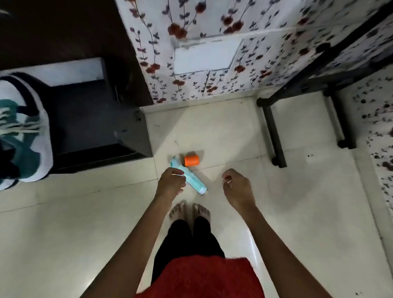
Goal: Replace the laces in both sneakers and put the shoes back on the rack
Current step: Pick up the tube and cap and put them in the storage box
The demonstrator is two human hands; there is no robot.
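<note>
From my remote seat I look straight down at a person standing on a pale tiled floor (68, 237), bare feet (201, 211) together, in black trousers and a red top.

The left hand (170, 181) hangs in front of the body with its fingers loosely curled. I can make out nothing in it. In this view it overlaps the upper end of a light-blue tube-shaped item (195, 181) that lies slantwise on the floor, but I cannot tell that they touch. The right hand (236, 188) hangs level with it, well apart from it, fingers likewise slack and bent, with nothing I can see in its grasp.

An orange spool (191, 160) lies on the floor just beside the far end of the blue item.

The sneaker (16, 130), white with teal panels, dark trim and pale laces threaded across it, sits at the far left on top of a dark shelf unit (90, 120), partly cut off by the edge of the view. It is well apart from both hands.

Behind is floral wallpaper (197, 23), and a black metal frame (274, 132) stands on the floor to the right.
</note>
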